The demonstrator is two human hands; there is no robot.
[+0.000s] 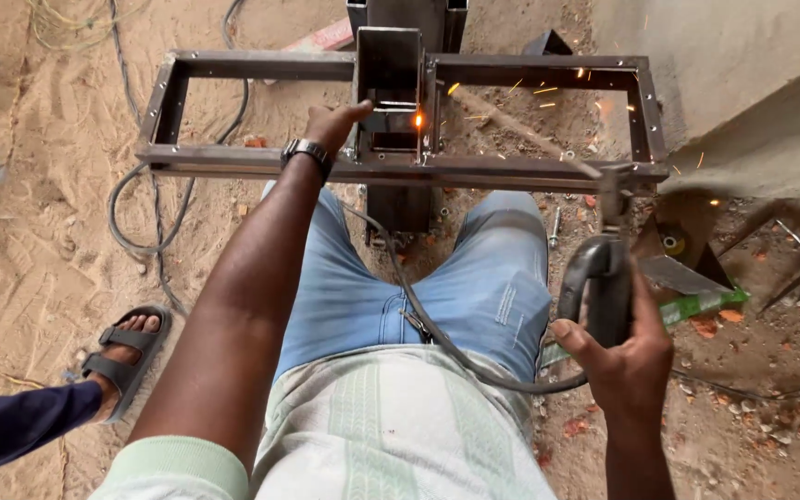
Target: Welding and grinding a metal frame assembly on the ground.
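Both hands: left (333, 123) steadies frame (400, 168), right (624, 356) grips welding holder (604, 278).

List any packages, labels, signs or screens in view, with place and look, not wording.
Wristwatch: on the left wrist by the steel frame; dark band, face too small to tell.
Green strip: on the ground beside the right hand; long, flat, maybe packaging.
No signs.

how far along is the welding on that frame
Done: the rectangular steel frame looks assembled. In hand: the left hand steadies the upright box section while the right hand holds the electrode holder, sparks at the joint. How much remains is unclear.
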